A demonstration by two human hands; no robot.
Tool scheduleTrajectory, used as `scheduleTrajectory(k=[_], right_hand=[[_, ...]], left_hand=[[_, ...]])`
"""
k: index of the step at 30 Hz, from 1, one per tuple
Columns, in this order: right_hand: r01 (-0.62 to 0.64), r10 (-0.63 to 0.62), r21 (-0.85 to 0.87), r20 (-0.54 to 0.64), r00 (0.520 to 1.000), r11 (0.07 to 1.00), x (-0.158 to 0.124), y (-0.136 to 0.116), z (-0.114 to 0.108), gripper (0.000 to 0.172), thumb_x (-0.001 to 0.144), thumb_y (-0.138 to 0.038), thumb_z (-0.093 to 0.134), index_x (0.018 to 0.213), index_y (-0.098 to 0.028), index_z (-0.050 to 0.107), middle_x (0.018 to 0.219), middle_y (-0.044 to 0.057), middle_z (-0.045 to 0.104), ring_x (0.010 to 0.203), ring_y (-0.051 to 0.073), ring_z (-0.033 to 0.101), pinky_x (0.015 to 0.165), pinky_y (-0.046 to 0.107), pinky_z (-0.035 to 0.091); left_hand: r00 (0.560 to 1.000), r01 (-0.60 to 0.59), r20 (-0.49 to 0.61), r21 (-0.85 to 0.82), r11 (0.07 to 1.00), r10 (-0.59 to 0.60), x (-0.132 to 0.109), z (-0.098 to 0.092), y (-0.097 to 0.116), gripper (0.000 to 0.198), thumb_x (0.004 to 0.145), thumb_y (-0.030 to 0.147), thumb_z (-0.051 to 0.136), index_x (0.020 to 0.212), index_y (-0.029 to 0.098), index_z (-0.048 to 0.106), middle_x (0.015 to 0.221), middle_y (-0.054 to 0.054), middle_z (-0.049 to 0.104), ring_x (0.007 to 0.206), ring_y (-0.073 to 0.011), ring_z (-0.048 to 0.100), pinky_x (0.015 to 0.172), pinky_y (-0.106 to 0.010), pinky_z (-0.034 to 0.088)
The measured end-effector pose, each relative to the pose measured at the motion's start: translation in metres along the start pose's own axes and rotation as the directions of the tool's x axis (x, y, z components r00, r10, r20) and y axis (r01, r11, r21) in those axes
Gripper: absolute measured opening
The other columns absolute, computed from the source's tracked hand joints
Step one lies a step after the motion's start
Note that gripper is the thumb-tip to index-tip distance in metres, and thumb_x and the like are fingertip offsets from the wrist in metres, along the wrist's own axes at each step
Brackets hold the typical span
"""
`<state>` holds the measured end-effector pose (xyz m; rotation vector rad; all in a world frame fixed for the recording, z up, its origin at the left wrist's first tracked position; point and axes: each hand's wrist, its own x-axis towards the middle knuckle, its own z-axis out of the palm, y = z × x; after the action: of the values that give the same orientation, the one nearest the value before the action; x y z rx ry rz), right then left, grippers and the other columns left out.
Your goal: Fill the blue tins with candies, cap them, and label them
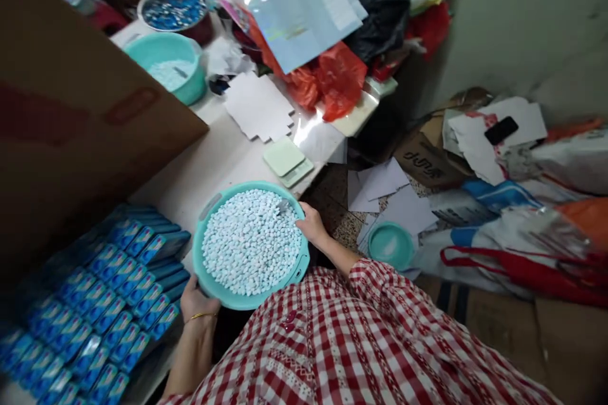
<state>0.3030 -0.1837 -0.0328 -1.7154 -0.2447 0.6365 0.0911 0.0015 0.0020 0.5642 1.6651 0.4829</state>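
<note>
A turquoise plastic basin [198, 275] full of small pale-blue pellets [249, 243] is between my hands at the table's near edge. My left hand [197, 300] grips its lower left rim, with a gold bangle at the wrist. On the right side of the rim my right hand [311, 224] is closed, thumb over the edge. A small grey scoop-like piece [284, 205] pokes out of the pellets near that hand. Just beyond the basin lies a pale green kitchen scale [287, 161]. The fingers under the basin are hidden.
Stacked blue boxes [109, 304] stand at left, below a large cardboard carton [95, 107]. Farther back are another turquoise basin [192, 85], a metal bowl [175, 9] of blue packets and red plastic bags [337, 79]. A small turquoise bowl [392, 245], papers and sacks lie on the floor at right.
</note>
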Motion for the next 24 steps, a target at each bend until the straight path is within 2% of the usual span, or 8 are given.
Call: scheduleTrajectory(k=[3,7,9,12,15,19,21,24], right_hand=[[-0.061,0.062,0.015,-0.080,0.995,0.998,-0.028,0.015,-0.019,0.046,0.054,-0.016,0.043,0.095,-0.018,0.064,0.077,-0.002,0.062,0.068,0.014,0.052,0.065,0.024,0.044],[-0.141,0.149,0.062,-0.173,0.974,0.988,-0.064,0.033,-0.053,0.046,0.054,-0.017,0.044,0.096,-0.017,0.064,0.074,-0.002,0.060,0.064,0.014,0.050,0.062,0.025,0.043],[-0.150,0.166,0.089,-0.208,0.964,0.985,-0.072,0.042,-0.074,0.047,0.054,-0.017,0.044,0.097,-0.016,0.064,0.075,-0.002,0.060,0.066,0.015,0.050,0.064,0.025,0.043],[-0.158,0.184,0.122,-0.240,0.953,0.980,-0.070,0.056,-0.114,0.048,0.054,-0.018,0.045,0.097,-0.017,0.064,0.078,-0.001,0.061,0.071,0.016,0.052,0.068,0.026,0.045],[-0.183,0.204,0.111,-0.233,0.951,0.977,-0.061,0.071,-0.166,0.046,0.054,-0.019,0.044,0.095,-0.017,0.064,0.076,-0.001,0.061,0.069,0.016,0.052,0.067,0.026,0.045],[-0.203,0.211,0.057,-0.257,0.943,0.977,-0.057,0.099,-0.246,0.043,0.056,-0.022,0.045,0.095,-0.018,0.063,0.074,-0.001,0.061,0.066,0.016,0.052,0.066,0.027,0.045],[-0.245,0.239,0.015,-0.293,0.926,0.969,-0.057,0.121,-0.284,0.042,0.058,-0.025,0.047,0.096,-0.019,0.063,0.074,-0.001,0.062,0.067,0.017,0.053,0.066,0.028,0.046],[-0.322,0.287,-0.040,-0.359,0.888,0.946,-0.056,0.165,-0.331,0.047,0.057,-0.028,0.049,0.101,-0.018,0.062,0.079,0.002,0.065,0.072,0.021,0.056,0.071,0.033,0.047]], left_hand=[[0.999,-0.050,0.012,0.081,0.995,0.049,-0.006,0.009,-0.011,0.036,0.082,0.023,0.043,0.114,0.022,0.061,0.090,-0.003,0.072,0.107,-0.0208,0.061,0.099,-0.040,0.044],[0.994,-0.103,0.057,0.184,0.978,0.094,-0.027,0.026,-0.025,0.029,0.083,0.022,0.043,0.104,0.024,0.063,0.086,0.001,0.071,0.106,-0.0178,0.061,0.100,-0.036,0.044],[0.994,-0.100,0.069,0.223,0.970,0.086,-0.041,0.040,-0.033,0.025,0.084,0.023,0.043,0.098,0.024,0.064,0.084,0.003,0.070,0.106,-0.0164,0.060,0.101,-0.034,0.044],[0.994,-0.097,0.069,0.251,0.963,0.082,-0.066,0.072,-0.053,0.020,0.083,0.023,0.046,0.090,0.022,0.064,0.083,0.004,0.069,0.108,-0.0151,0.058,0.103,-0.033,0.042],[0.994,-0.104,0.068,0.236,0.966,0.090,-0.096,0.112,-0.088,0.019,0.084,0.025,0.045,0.088,0.021,0.064,0.083,0.003,0.069,0.104,-0.0150,0.060,0.101,-0.033,0.044],[0.997,-0.038,0.071,0.212,0.977,0.023,-0.126,0.166,-0.151,0.019,0.083,0.024,0.047,0.090,0.020,0.064,0.076,0.002,0.068,0.087,-0.0152,0.064,0.092,-0.032,0.049],[0.997,0.012,0.076,0.222,0.975,-0.030,-0.129,0.191,-0.186,0.019,0.083,0.024,0.048,0.092,0.019,0.064,0.074,0.000,0.067,0.077,-0.0157,0.065,0.087,-0.034,0.051],[0.987,0.078,0.116,0.261,0.962,-0.112,-0.118,0.226,-0.234,0.014,0.083,0.024,0.050,0.089,0.018,0.061,0.069,-0.001,0.064,0.066,-0.0142,0.062,0.078,-0.031,0.052]])
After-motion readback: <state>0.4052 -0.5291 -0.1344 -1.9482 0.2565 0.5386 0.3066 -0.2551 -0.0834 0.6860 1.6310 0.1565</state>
